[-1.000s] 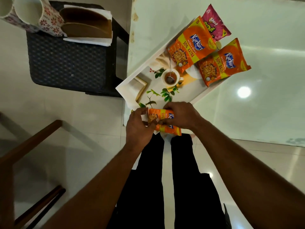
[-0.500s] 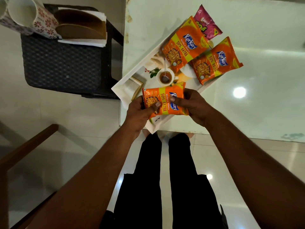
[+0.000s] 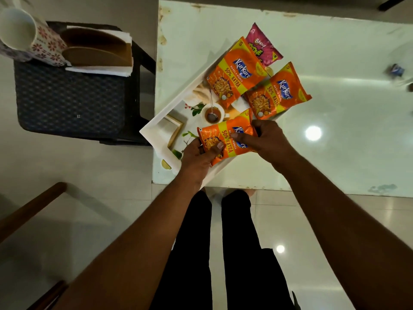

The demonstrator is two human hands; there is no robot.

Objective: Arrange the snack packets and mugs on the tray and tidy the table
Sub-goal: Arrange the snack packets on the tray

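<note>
1. We hold an orange snack packet (image 3: 225,142) between both hands, over the near end of the white tray (image 3: 156,139); whether its underside touches the tray we cannot tell.
2. Our left hand (image 3: 199,156) pinches the packet's left end, thumb (image 3: 215,147) pressed on its printed face and the other fingers hidden beneath it; our right hand (image 3: 264,139) grips the right end, fingers curled over the top edge and one fingertip laid on the face.
3. Just beyond our right hand a second orange packet (image 3: 276,97) lies on the tray, its far corner hanging past the rim; a third orange packet (image 3: 234,73) lies beside that one, further from us, the two overlapping slightly.
4. A pink packet (image 3: 262,47) sits beyond the third, partly tucked under it.
5. The tray rests askew on the pale table (image 3: 335,153), one corner jutting past the table's edge to the left of our left hand; its floor carries a printed picture of a teacup and leaves.
6. Well to the left of our hands stands a dark chair (image 3: 73,101); on its seat rest two floral mugs (image 3: 29,41), lying on their sides, and a brown holder with white napkins (image 3: 98,52).
</note>
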